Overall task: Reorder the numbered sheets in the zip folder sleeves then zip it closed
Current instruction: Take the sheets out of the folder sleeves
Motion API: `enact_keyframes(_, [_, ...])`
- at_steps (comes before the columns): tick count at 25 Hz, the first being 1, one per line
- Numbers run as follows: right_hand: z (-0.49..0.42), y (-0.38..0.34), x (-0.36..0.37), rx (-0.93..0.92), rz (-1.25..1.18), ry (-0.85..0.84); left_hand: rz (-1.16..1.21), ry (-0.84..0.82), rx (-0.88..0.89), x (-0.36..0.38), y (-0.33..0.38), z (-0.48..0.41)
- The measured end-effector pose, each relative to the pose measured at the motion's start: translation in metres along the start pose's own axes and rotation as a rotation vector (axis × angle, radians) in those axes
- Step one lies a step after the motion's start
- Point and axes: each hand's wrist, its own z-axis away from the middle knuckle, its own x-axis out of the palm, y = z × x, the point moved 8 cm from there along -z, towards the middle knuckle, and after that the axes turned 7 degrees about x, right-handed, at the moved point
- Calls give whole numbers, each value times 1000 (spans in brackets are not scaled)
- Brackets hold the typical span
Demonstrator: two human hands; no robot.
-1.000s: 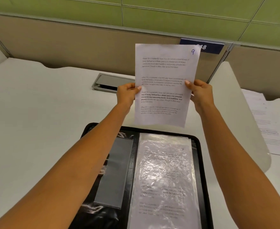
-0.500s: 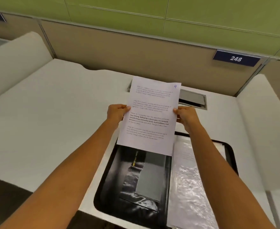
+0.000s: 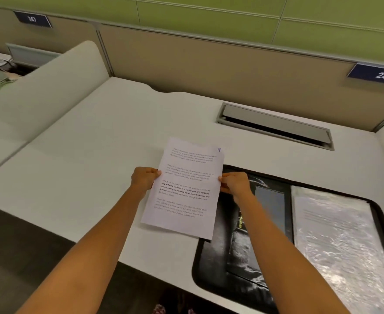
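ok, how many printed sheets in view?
2. The sheet marked 9, held by the left hand and right hand over the left edge of the folder; another sheet inside the clear sleeve on its right half. More may be hidden underneath.

A pale desk (image 3: 84,177) carries everything, and its back edge runs along a beige partition; set into the top near the back right is a grey cable hatch (image 3: 274,125) with a dark slot along its near side; an open black zip folder (image 3: 216,264) lies flat at the front right; a printed sheet (image 3: 186,189) overlaps the folder's left border, but whether it rests on the desk or hangs just above cannot be told.
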Motion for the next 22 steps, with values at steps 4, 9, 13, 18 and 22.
enact_keyframes(4, [-9, 24, 35, 52, 70, 21, -169, 13, 42, -29, -19, -9])
enact_keyframes(9, [-20, 39, 53, 54, 254, 102, -348, 4, 86, -45, -26, -17])
enact_keyframes(13, [-19, 40, 61, 44, 362, 128, -419, 27, 103, -51, -28, -15])
enact_keyframes(18, [-4, 31, 64, 36, 432, 145, -500, 90, 71, -54, -31, -10])
enact_keyframes(22, [11, 11, 61, -68, 673, 182, -701, 168, 126, -48, -15, -3])
